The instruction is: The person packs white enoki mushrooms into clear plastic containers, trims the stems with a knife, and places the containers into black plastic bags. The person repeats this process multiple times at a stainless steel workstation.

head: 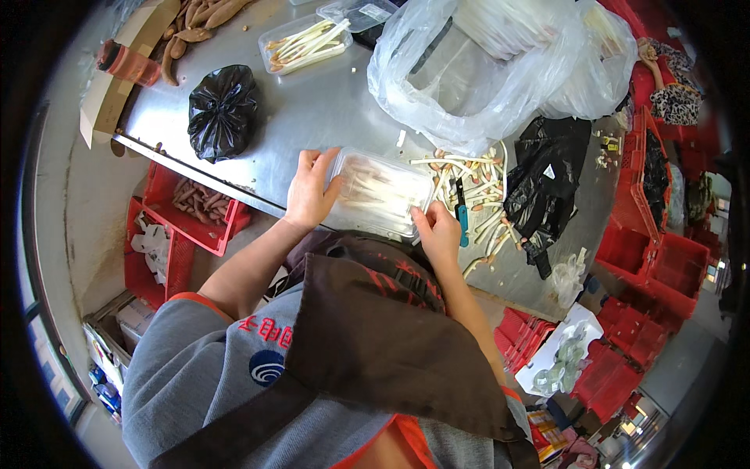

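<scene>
A clear plastic clamshell box of pale sprouts lies at the near edge of the metal table, its lid over the contents. My left hand holds its left edge, fingers at the far corner. At the box's near right corner, my right hand grips the rim with thumb and fingers. Right of the box lie loose sprouts with brownish ends, and on them a teal-handled knife. Farther back stands another clear box of sprouts, its lid folded open. Whether the held box is latched, I cannot tell.
A tied black plastic bag sits at the left, and a large clear plastic bag at the back. A flattened black bag lies right. A red bottle and brown roots are far left. Red crates flank the table.
</scene>
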The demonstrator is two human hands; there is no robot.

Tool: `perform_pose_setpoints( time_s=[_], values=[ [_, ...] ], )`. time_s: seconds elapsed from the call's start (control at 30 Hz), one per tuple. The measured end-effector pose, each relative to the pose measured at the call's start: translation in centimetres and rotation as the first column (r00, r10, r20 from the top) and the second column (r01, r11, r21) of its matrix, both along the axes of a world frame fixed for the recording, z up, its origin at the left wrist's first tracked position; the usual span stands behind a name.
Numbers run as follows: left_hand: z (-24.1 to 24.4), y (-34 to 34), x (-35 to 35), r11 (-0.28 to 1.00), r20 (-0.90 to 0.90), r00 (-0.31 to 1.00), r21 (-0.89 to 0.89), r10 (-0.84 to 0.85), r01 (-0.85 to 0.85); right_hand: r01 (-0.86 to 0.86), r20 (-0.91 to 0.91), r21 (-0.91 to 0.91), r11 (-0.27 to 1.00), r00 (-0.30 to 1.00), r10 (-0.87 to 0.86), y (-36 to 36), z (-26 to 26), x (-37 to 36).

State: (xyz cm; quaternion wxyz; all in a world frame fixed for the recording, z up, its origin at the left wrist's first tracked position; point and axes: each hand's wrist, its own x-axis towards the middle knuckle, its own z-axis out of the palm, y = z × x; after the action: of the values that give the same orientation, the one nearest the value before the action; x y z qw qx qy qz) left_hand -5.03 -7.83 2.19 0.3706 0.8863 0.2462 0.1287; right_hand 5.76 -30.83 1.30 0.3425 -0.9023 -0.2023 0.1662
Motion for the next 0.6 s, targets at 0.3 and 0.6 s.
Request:
perform_pose_setpoints(
  time_s=[0.3, 0.6],
  values=[
    [-2.1, -0.3, 0.4, 0.987, 0.048, 0.998, -0.157, -0.039, 0.046, -0.086, -0.111, 0.058, 0.995, 0.99, 0.092, 1.7, 1.0, 1.4],
    [-3.7, -0.8, 0.4, 0.999, 0.062, 0.998, -0.013, -0.029, 0.03, -0.141, 0.055, -0.2, 0.97, 0.986, 0.155, 1.6, -0.9, 0.6]
  ],
)
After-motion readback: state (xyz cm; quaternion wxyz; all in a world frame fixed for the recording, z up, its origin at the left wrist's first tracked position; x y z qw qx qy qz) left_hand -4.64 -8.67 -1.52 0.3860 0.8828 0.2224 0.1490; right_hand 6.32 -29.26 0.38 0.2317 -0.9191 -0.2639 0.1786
